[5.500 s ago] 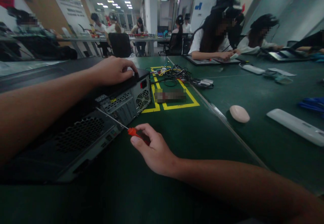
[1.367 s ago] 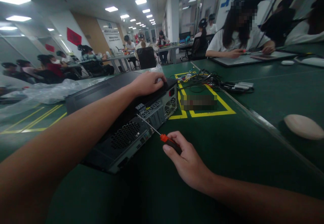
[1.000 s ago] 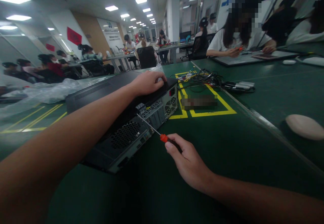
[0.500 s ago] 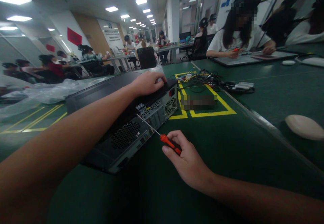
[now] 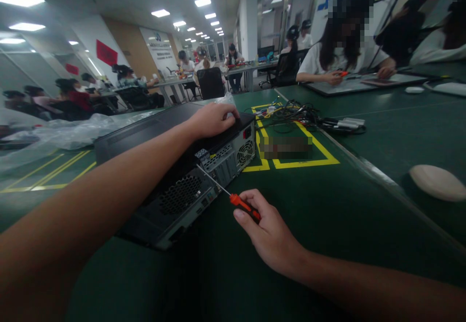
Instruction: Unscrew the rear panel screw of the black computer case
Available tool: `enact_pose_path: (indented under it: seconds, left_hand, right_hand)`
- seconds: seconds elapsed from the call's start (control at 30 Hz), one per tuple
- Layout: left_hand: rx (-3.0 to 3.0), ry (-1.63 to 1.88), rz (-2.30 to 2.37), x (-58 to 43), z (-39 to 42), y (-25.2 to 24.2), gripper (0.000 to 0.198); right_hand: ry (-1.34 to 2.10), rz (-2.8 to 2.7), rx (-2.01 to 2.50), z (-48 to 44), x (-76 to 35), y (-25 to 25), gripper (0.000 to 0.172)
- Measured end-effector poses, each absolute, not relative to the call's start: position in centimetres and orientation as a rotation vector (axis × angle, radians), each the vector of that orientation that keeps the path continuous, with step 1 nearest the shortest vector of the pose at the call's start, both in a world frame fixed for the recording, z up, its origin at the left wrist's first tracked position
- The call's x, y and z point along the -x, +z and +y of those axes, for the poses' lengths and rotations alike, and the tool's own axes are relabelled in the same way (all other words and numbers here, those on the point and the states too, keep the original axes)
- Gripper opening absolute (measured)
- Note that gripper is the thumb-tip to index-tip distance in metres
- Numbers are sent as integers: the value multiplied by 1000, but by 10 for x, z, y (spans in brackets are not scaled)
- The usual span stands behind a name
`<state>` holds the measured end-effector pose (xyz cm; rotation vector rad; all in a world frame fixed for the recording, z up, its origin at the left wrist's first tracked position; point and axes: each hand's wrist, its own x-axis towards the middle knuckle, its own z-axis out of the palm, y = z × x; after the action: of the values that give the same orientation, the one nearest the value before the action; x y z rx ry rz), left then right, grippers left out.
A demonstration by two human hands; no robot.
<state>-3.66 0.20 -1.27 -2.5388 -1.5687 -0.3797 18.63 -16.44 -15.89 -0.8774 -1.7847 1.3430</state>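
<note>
Your right hand point(image 5: 267, 227) was closed around the screwdriver point(image 5: 245, 206), newly rolled to show more orange, suggesting turning was underway; its tip stood at the computer case point(image 5: 182, 193), your half-open left hand point(image 5: 213, 118) on top

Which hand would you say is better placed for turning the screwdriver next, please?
Probably the right hand: it already holds the screwdriver, which reaches up to the back of the computer case. The left hand rests on top of the case, near its rear edge.
</note>
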Motion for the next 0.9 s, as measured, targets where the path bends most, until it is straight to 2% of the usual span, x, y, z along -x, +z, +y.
enact_pose_path:
  seconds: [0.2, 0.43, 0.53, 0.9]
  left_hand:
    - [2549, -338, -1595, 34, 0, -11, 46]
    - [2534, -369, -1585, 36, 1, -13, 41]
    - [2526, -363, -1583, 37, 2, -13, 42]
    - [2534, -366, -1576, 36, 1, -12, 43]
  right_hand:
    - [1417, -1752, 838, -166, -186, -162, 19]
    - [1419, -1771, 831, -166, -186, -160, 28]
    - [1398, -1756, 821, -165, -186, -159, 18]
    - [1418, -1749, 832, -164, -185, -160, 11]
